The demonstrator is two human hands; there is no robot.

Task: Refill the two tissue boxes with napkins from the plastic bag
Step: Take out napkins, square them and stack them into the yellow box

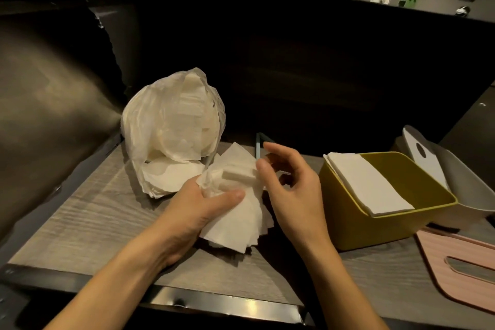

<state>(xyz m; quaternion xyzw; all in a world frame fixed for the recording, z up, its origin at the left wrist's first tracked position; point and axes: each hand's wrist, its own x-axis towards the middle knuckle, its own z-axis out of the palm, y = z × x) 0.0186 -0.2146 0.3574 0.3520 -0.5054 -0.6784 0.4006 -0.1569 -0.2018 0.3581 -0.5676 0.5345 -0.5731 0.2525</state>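
A translucent plastic bag [171,126] of white napkins stands open on the wooden table, left of centre. Just in front of it my left hand [198,206] grips a fanned stack of napkins [241,220], thumb on top. My right hand [284,182] hovers over the stack's upper right edge, its thumb and fingertips touching a folded wad of napkins; whether it pinches the wad is unclear. A yellow tissue box [375,222] sits open to the right with a stack of napkins lying inside. Behind it lies a grey tissue box [466,179], tilted, with its white lid [420,153].
A pink slotted lid [460,265] lies flat at the table's right front. The table [88,222] has a metal front edge. A dark padded seat rises at left, a dark partition behind. People stand far off beyond the partition.
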